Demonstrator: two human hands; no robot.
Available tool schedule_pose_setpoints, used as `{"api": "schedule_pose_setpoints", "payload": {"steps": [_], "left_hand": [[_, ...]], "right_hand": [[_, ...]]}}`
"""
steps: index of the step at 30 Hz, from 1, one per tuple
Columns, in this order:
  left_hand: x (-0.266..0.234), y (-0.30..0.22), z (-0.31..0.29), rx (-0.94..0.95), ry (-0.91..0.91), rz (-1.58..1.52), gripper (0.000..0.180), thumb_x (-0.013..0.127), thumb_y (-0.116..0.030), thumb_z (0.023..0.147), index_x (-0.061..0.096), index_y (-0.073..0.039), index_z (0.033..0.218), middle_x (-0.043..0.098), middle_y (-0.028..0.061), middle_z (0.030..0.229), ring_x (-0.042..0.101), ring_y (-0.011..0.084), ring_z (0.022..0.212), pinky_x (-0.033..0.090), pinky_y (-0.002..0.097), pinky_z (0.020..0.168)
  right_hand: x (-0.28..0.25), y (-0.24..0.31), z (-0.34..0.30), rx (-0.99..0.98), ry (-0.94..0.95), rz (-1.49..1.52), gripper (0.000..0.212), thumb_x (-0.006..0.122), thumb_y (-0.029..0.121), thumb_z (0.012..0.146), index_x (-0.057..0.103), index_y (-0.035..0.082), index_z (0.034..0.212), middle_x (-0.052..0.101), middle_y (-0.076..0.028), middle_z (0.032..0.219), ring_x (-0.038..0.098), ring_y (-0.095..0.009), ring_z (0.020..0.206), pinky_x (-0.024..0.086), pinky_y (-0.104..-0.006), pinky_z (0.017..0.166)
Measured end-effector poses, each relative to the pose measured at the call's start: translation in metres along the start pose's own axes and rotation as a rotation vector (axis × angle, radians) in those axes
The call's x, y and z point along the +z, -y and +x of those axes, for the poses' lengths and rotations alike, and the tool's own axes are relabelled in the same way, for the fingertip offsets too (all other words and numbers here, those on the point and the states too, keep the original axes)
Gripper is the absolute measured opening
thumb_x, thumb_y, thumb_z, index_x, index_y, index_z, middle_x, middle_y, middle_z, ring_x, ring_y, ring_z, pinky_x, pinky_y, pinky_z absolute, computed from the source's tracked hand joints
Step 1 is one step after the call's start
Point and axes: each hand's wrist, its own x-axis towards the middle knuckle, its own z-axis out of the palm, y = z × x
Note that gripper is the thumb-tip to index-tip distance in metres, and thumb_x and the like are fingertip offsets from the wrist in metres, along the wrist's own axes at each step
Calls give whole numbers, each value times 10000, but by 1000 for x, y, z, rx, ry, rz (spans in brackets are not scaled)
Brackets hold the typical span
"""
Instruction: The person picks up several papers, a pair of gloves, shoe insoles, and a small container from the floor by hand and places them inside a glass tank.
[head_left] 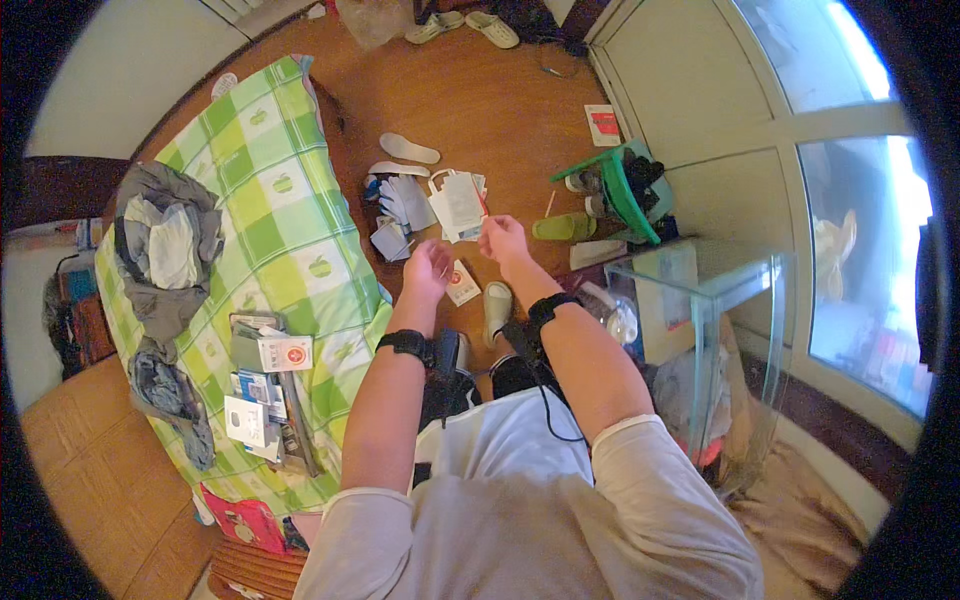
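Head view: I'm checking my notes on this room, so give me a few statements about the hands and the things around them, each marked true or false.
1. The right hand pinches a small card. True.
2. The left hand grips a shoe. False: it holds nothing that can be seen.
3. A green checked cloth covers the bed on the person's left. True.
4. The green plastic stool stands on the bed. False: it is on the wooden floor, to the right.
5. Both wrists wear black bands. True.

Bedspread (280, 215): green and white checks with apple motifs. Stool (618, 185): green plastic. Floor (480, 95): orange-brown wood; slippers (563, 227): pale green.
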Motion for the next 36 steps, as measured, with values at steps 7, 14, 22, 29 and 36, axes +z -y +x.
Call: {"api": "schedule_pose_setpoints", "payload": {"steps": [7,14,22,29,36], "left_hand": [[-5,-20,76,-78,-150,-108,114,510,-200,782,518,-98,832,571,48,785,545,196,714,454,314,643],[-42,-20,201,-96,-234,-99,116,523,-218,778,512,-102,785,535,31,719,531,197,685,443,324,621],[-134,-12,369,-151,-75,-49,195,533,-255,780,509,-62,792,514,43,840,511,182,804,409,329,730],[-166,24,472,-264,-201,123,411,520,-340,793,426,-16,1029,481,101,977,459,240,976,324,451,848],[-243,50,580,-246,-166,462,474,569,-386,753,468,-58,1081,465,99,938,403,216,910,349,490,784]], "right_hand": [[25,-3,87,145,20,61,172,530,168,780,475,66,907,536,-35,769,524,-117,604,464,-264,527],[32,-60,219,143,-80,-26,231,536,199,791,470,61,964,544,-36,819,543,-130,682,476,-290,565],[18,-143,364,184,-51,-176,274,546,249,783,466,77,981,552,-31,815,547,-146,725,471,-313,628],[-1,-190,432,183,-106,-210,423,533,233,790,393,75,1155,542,-72,974,557,-197,868,454,-360,716],[-21,-278,524,-120,-26,-766,405,596,216,758,467,-18,1062,572,-110,945,561,-197,844,457,-315,701]]}}
